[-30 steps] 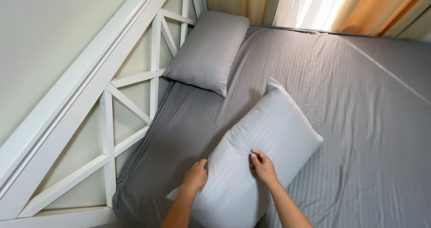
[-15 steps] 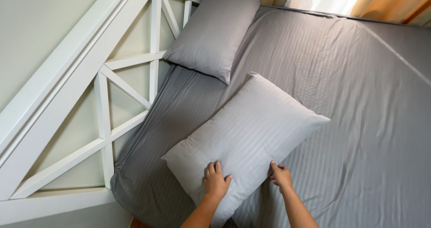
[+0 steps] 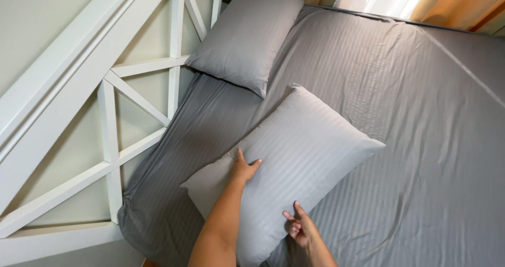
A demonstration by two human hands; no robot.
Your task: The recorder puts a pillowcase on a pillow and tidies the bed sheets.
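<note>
A light grey striped pillow (image 3: 300, 151) lies slantwise on the grey sheet of the bed (image 3: 410, 114). My left hand (image 3: 243, 168) rests flat on the pillow's near left part, fingers spread. My right hand (image 3: 301, 229) touches the pillow's near lower edge with loosely curled fingers and holds nothing. A second, darker grey pillow (image 3: 247, 36) leans against the headboard at the top of the bed, apart from both hands.
A white wooden headboard (image 3: 110, 135) with crossed slats runs along the left, close to the bed's edge. Orange curtains (image 3: 452, 4) and a bright window stand beyond the far side of the bed.
The pillow has been turned and lies flatter on the sheet. My left hand slid up onto its top face, and my right hand dropped to its lower edge.
</note>
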